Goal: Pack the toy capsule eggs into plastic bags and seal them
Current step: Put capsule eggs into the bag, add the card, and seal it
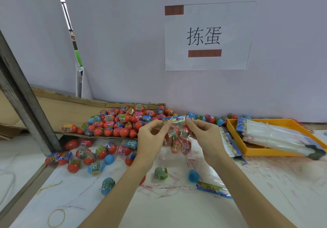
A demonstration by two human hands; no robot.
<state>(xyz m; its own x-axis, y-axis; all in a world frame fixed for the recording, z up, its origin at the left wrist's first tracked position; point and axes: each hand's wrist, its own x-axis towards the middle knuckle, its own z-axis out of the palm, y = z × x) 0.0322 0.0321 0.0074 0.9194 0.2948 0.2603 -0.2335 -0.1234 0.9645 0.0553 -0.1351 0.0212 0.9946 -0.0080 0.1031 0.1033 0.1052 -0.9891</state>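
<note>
I hold a clear plastic bag (178, 139) with several capsule eggs inside, raised above the table. Its printed blue header strip (175, 120) runs along the top. My left hand (152, 135) pinches the strip's left end, and my right hand (203, 132) pinches its right end. A heap of red, blue and pink capsule eggs (120, 121) lies on a cardboard sheet behind my left hand. More loose eggs (92, 155) are scattered on the white table in front of it.
An orange tray (256, 152) with a stack of empty bags (276, 135) sits at the right. A blue-strip bag (213, 189) lies near my right forearm. A grey metal post (23, 104) slants at the left. Rubber bands (56, 218) lie at the front left.
</note>
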